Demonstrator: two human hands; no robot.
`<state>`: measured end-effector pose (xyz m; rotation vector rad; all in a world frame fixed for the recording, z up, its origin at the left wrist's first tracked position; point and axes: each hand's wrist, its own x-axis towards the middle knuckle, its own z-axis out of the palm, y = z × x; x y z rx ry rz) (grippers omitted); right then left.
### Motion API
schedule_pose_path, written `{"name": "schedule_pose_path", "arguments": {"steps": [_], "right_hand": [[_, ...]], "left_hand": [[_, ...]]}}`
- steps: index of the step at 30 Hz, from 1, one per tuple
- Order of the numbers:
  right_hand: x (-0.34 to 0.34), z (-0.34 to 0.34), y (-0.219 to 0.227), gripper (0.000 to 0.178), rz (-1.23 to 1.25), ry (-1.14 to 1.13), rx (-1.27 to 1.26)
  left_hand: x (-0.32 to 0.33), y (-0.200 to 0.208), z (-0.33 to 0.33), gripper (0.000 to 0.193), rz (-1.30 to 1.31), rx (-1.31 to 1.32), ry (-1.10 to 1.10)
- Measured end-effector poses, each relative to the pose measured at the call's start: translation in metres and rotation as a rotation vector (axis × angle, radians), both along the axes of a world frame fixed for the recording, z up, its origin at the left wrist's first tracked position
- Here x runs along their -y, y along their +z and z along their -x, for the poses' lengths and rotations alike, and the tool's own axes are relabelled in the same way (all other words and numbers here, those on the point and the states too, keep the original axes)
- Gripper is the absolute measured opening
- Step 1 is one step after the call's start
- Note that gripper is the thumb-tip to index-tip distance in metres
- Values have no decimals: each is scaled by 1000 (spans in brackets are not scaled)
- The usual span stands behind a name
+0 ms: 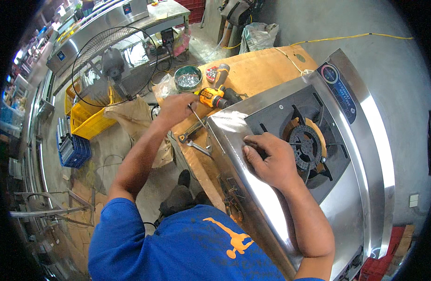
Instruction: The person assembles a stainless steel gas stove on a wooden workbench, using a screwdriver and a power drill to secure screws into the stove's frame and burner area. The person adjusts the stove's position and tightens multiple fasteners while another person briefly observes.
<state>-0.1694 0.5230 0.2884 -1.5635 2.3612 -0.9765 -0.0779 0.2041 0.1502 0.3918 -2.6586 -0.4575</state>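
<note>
My left hand [175, 111] is closed around a thin metal rod [198, 116], which slants down toward the front edge of a stainless-steel gas stove [267, 196]. My right hand [274, 161] rests on the stove's top beside the burner [305, 145], its fingers curled in; whatever lies under them is hidden. Just beyond my left hand, a yellow and black cordless drill [209, 97] lies on the wooden bench [257, 70]. Below that hand are an adjustable wrench [190, 132] and a smaller wrench [200, 149], near the bench's edge.
A green bowl [188, 77] of small metal fasteners stands past the drill, beside a clear plastic bag [165, 86]. On the floor to the left are a pedestal fan [113, 64], a yellow crate [90, 117] and a blue crate [75, 152]. A grey wall [360, 28] bounds the right.
</note>
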Motion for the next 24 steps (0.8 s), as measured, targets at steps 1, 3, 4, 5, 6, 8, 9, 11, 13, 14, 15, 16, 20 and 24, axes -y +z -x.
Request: {"name": "schedule_pose_path", "arguments": {"steps": [1,3,4,5,6,8,9,11,13,14,15,16,20,24], "right_hand": [[0,0,0,24,-2,4,-33],[1,0,1,25,-4,6,-58],[1,0,1,25,-2,6,-70],[1,-1,2,25,-9,1,-69],[1,-1,2,25,-17,-7,-71],[1,-1,1,25,-41,-10,-72],[1,-1,1,26,-59,-11,-67],[-1,-3,-2,26,-62,-1,-80],[0,-3,-5,27,-47,-6,-134],[-1,-2,-6,29,-81,-6,-131],[-1,-2,-7,30,-78,3,-127],[0,-1,-7,30,-79,2,-118],[-4,-1,-2,32,-79,27,-74],[-7,-2,2,27,-98,32,-125]], "left_hand": [[2,18,-2,21,58,-4,-17],[-3,50,-10,20,129,-37,-39],[-7,63,-15,20,174,-54,-45],[-11,72,-19,19,204,-54,-83],[-16,78,-22,19,218,-25,-97],[-21,80,-30,19,277,-54,-144],[-19,80,-34,18,234,-52,-210],[-10,77,-39,19,191,108,-254],[8,76,-44,18,191,205,-328],[18,76,-47,19,203,271,-366],[31,77,-50,19,193,319,-387],[42,76,-53,19,188,383,-397],[68,31,-53,26,-440,533,-138],[50,-85,-16,25,-842,365,71]]}}
